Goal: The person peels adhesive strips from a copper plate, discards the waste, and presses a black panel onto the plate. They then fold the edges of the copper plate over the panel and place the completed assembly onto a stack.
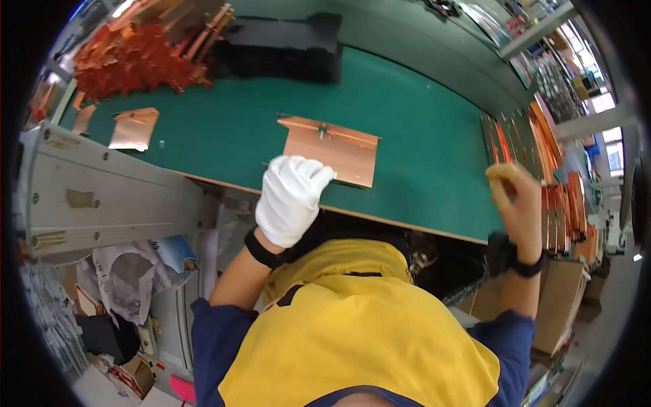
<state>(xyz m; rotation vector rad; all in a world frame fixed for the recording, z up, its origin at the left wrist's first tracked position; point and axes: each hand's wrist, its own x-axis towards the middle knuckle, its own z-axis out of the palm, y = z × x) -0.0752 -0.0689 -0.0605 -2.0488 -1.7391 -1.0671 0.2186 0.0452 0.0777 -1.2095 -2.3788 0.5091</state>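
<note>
A bent copper plate (pixel 339 152) lies on the green work surface in front of me, with a folded rim and a small metal fitting along its far side. My left hand (pixel 290 197), in a white glove, is closed at the plate's near left corner. Its curled fingers hide what they grip, if anything. Off to the right, my right hand (pixel 519 197) is raised beside a stack of copper strips (pixel 559 210). Yellow covers sit on its thumb and finger, which curve together in a pinch. Slight blur hides whether anything small is between them.
Another copper piece (pixel 135 129) lies at the left of the green tabletop (pixel 420 136). Behind it is a heap of orange-red copper parts (pixel 135 61) beside a black box (pixel 281 47). A grey metal cabinet (pixel 115 190) borders the left. Cardboard (pixel 559 305) stands at lower right.
</note>
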